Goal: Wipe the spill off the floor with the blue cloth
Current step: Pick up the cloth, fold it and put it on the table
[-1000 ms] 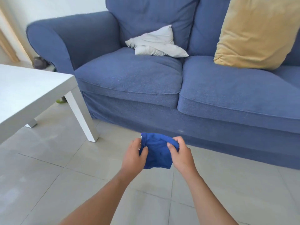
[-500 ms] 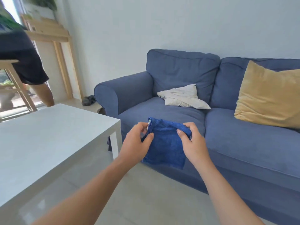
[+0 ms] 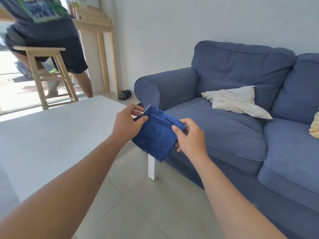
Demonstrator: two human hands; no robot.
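The blue cloth [image 3: 156, 135] hangs folded in the air in front of me, above the corner of the white table. My left hand [image 3: 128, 122] pinches its upper left corner, where a small white tag shows. My right hand [image 3: 189, 137] grips its right edge with thumb and fingers. Pale grey floor tiles [image 3: 138, 204] lie below the hands; I see no spill on them in this view.
A white coffee table [image 3: 51, 144] fills the left. A blue sofa [image 3: 241, 135] stands on the right with a crumpled white cushion cover [image 3: 236, 100]. Behind the table a person [image 3: 46, 31] sits on a wooden stool [image 3: 51, 75] by the bright doorway.
My view has lifted from the floor and turned left; the table and the seated person now show. Both hands kept hold of the cloth and carried it up and left over the table corner.
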